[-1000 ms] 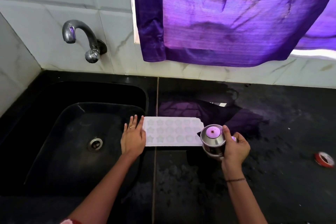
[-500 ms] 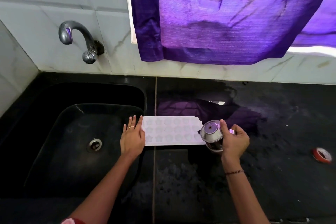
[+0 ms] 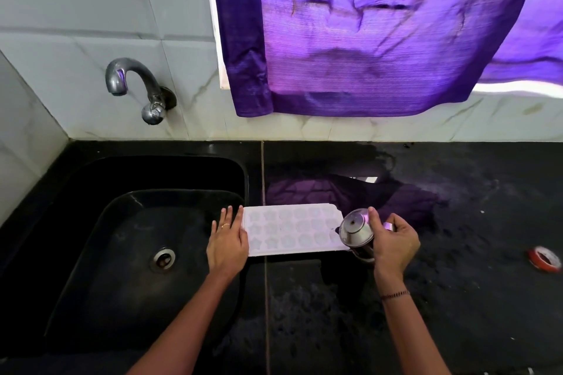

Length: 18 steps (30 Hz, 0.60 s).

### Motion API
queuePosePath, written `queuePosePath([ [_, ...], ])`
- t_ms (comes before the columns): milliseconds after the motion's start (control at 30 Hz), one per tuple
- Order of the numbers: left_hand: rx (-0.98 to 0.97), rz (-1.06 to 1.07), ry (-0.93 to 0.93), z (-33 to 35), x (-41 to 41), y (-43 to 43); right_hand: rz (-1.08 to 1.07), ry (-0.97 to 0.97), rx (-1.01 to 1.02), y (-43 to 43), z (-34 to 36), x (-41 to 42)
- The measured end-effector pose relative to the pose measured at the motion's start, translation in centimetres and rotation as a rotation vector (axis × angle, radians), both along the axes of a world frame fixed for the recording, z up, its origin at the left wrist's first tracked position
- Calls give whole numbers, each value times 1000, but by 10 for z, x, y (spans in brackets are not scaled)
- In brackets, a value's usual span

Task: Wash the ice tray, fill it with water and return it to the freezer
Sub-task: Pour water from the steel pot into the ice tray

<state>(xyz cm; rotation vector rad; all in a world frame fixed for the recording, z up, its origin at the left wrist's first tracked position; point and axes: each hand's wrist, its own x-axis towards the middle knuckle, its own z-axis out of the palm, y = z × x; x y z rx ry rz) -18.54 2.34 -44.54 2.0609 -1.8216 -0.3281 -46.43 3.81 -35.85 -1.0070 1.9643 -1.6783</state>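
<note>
A white ice tray (image 3: 292,230) with star-shaped cells lies flat on the black counter, beside the sink's right rim. My left hand (image 3: 228,240) rests flat against the tray's left end, fingers straight and pressed on it. My right hand (image 3: 394,242) grips a small steel cup (image 3: 356,231), tilted toward the tray so its mouth hangs over the tray's right end. No stream of water shows clearly.
A black sink (image 3: 91,240) with a round drain (image 3: 163,258) lies to the left, a steel tap (image 3: 134,87) on the tiled wall above it. A purple curtain (image 3: 380,33) hangs over the counter (image 3: 457,298). A red tape roll (image 3: 545,258) lies far right.
The steel cup has tipped from upright toward the tray, its mouth now turned over the tray's right end. My left hand has stayed on the tray's left end.
</note>
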Motion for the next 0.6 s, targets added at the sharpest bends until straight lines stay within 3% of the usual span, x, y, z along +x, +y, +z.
queuePosePath([
  [400,-9,4,-8,-5,2,-2,-93,-235,-22,6,-10,-13],
  [600,-12,-5,-4,-5,2,-4,-101,-186,-16,5,-13,-19],
])
